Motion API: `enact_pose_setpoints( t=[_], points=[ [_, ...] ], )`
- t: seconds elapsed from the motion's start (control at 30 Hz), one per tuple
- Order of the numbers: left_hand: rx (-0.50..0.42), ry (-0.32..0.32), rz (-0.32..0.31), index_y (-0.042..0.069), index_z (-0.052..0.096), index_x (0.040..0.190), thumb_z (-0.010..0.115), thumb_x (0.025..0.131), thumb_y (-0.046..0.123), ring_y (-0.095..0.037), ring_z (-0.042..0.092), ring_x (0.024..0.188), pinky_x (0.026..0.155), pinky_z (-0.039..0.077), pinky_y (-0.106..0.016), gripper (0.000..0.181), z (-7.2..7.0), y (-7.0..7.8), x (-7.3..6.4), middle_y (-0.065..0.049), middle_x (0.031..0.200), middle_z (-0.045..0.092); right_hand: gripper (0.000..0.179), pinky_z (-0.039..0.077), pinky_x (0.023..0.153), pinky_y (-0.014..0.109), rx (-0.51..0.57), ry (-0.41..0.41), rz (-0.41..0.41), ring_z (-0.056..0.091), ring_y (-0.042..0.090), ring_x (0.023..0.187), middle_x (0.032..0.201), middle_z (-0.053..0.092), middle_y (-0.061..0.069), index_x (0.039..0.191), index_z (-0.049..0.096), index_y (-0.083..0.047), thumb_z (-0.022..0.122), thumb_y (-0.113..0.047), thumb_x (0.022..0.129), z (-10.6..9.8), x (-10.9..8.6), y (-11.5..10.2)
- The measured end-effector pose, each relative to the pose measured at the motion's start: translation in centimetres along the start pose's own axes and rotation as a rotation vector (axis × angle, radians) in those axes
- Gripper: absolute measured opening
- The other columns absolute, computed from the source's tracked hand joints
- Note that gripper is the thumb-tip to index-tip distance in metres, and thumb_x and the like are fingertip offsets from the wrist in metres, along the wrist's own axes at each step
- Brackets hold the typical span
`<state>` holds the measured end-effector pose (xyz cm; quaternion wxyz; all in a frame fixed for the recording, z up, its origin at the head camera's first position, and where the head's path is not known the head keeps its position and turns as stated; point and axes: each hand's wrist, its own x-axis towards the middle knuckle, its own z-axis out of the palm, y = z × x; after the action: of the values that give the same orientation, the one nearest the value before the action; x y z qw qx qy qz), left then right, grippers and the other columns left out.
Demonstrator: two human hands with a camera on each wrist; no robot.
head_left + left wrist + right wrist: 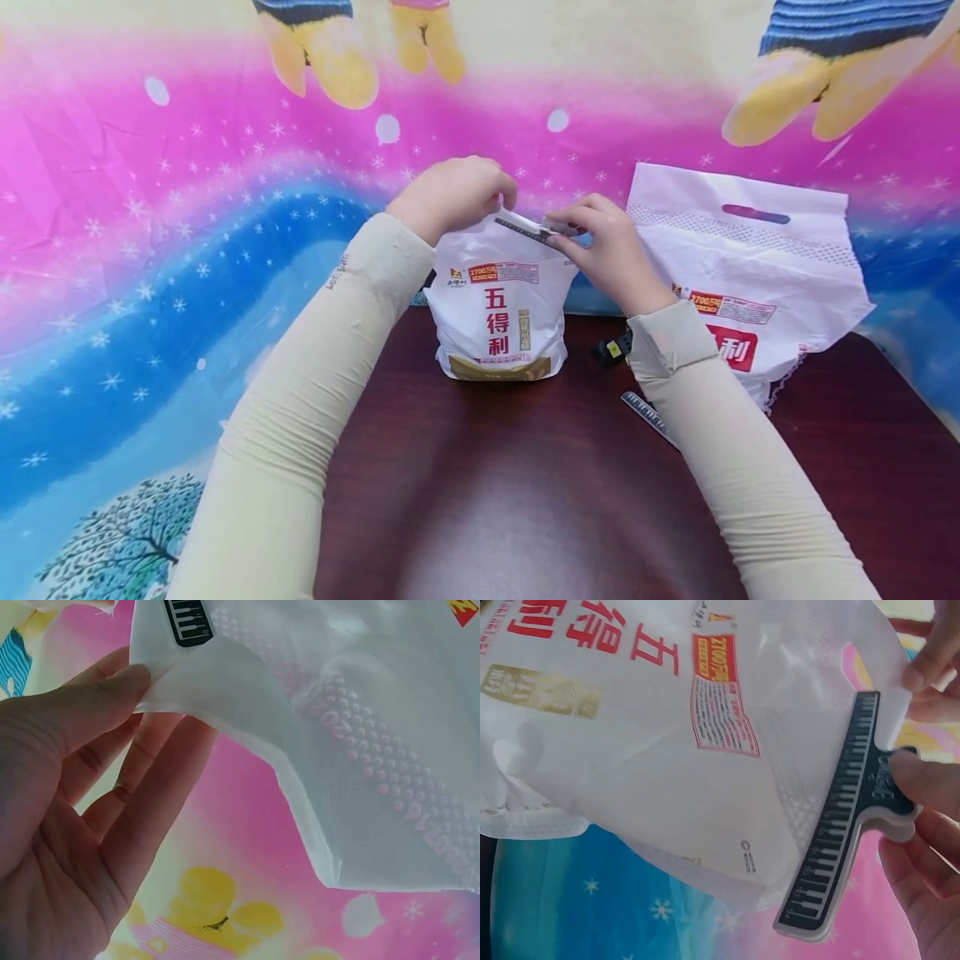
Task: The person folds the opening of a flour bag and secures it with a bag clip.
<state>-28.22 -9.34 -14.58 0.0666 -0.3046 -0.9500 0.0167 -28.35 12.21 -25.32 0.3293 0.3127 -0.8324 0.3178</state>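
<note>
A white flour bag point(502, 317) with red Chinese lettering stands upright on the table. My left hand point(459, 193) pinches the bag's top edge between thumb and fingers, as the left wrist view shows point(97, 772). In my right hand point(607, 242) is a long clip point(836, 817) with a black-and-white piano-key pattern; thumb and fingers squeeze its handle tabs. The clip lies across the top of the bag, close below the left fingers. A dotted embossed band point(375, 750) runs along the bag near its upper edge.
A second white flour bag point(738, 250) with a handle slot stands at the right, behind my right forearm. A second piano-pattern clip point(647, 414) and a small black object point(611, 348) lie on the dark table point(465, 500). A patterned cloth point(225, 208) hangs behind.
</note>
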Motion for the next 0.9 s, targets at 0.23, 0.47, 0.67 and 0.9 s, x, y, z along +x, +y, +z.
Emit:
enact_pose_setpoints(
  t=[0.23,0.47,0.67,0.9],
  points=[
    [0.012,0.022,0.001,0.013,0.071,0.124,0.061,0.100,0.006,-0.024,0.059,0.118,0.105,0.047,-0.039,0.027,0.3,0.5,0.1,-0.008,0.126,0.066,0.030,0.055,0.087,0.043,0.013,-0.009,-0.023,0.066,0.027,0.094,0.099,0.065,0.013,0.117,0.074,-0.002,0.079,-0.005,0.088,-0.6,-0.3,0.5],
    [0.040,0.041,0.005,0.012,0.071,0.124,0.063,0.098,0.002,-0.024,0.060,0.118,0.104,0.048,-0.039,0.029,0.5,0.7,0.1,-0.008,0.124,0.065,0.031,0.055,0.089,0.044,0.016,-0.007,-0.003,0.066,0.028,0.096,0.101,0.065,0.014,0.118,0.073,-0.002,0.079,-0.005,0.088,-0.9,-0.4,0.6],
    [0.037,0.044,-0.013,0.013,0.070,0.122,0.060,0.098,-0.001,-0.023,0.059,0.119,0.104,0.047,-0.039,0.030,0.5,0.6,0.1,-0.007,0.124,0.064,0.032,0.055,0.091,0.044,0.023,-0.009,0.033,0.066,0.028,0.097,0.103,0.066,0.013,0.120,0.073,-0.002,0.078,-0.005,0.089,-1.3,-0.7,0.8],
    [0.022,0.048,-0.033,0.013,0.070,0.122,0.061,0.097,0.000,-0.023,0.059,0.117,0.102,0.047,-0.040,0.029,0.6,0.6,0.0,-0.007,0.122,0.063,0.029,0.056,0.089,0.047,0.010,0.006,0.049,0.067,0.031,0.096,0.101,0.066,0.015,0.118,0.073,-0.001,0.076,-0.002,0.090,-1.9,-1.4,0.5]
  ],
)
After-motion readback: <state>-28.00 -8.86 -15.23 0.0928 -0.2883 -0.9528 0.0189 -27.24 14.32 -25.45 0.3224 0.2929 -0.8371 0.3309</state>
